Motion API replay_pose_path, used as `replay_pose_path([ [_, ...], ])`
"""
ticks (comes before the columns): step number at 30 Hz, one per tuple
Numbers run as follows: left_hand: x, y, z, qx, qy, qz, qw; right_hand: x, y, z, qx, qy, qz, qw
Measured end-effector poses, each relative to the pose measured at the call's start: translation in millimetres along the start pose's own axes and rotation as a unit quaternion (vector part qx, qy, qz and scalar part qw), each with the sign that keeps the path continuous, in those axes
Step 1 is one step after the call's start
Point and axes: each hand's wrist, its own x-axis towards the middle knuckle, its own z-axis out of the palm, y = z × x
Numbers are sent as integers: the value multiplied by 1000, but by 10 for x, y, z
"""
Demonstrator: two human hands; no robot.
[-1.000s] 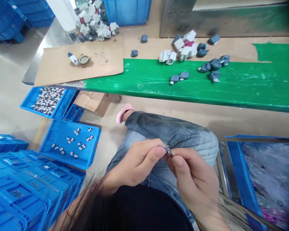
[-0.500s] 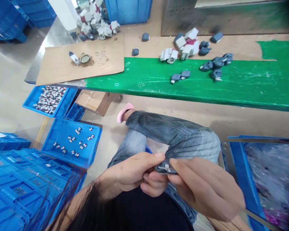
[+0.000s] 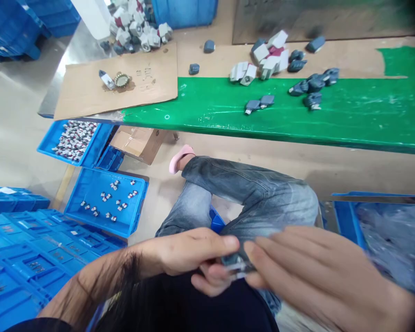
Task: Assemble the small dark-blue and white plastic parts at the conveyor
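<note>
Low over my lap, my left hand (image 3: 190, 253) pinches a small dark grey plastic part (image 3: 238, 266) between thumb and curled fingers. It has a pale strip along it, and motion blurs its details. From the other side my right hand (image 3: 314, 272) grips the same part with thumb and fingertips; that hand is blurred too. Two similar dark grey parts (image 3: 259, 104) with white tips lie close together on the green table cover (image 3: 207, 108). Behind them is a small group of white, grey and red pieces (image 3: 269, 57), with several more dark parts (image 3: 314, 83) to its right.
On cardboard (image 3: 90, 97) at the left sit a small round metal dish (image 3: 122, 80) and one grey-white piece (image 3: 106, 80). A heap of pieces (image 3: 138, 27) lies behind. Blue trays (image 3: 103, 221) stand below left; a blue bin with clear plastic bags (image 3: 394, 235) stands right.
My right hand has shifted right and nearer the camera, still gripping the part. The part has dropped slightly and tilted. The view has moved a little.
</note>
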Motion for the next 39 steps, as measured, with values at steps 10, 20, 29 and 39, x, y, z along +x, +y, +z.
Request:
replay_pose_path([
  [10,174,-36,-314,644,346,449,513,127,-33,265,247,-99,303,915],
  [20,286,-134,-196,456,349,427,699,135,-93,273,140,-27,205,968],
  [29,226,-40,-29,-21,107,172,979,118,29,147,-156,29,-113,981],
  [39,297,-85,19,-50,149,187,970,114,75,167,-169,-13,-99,980],
])
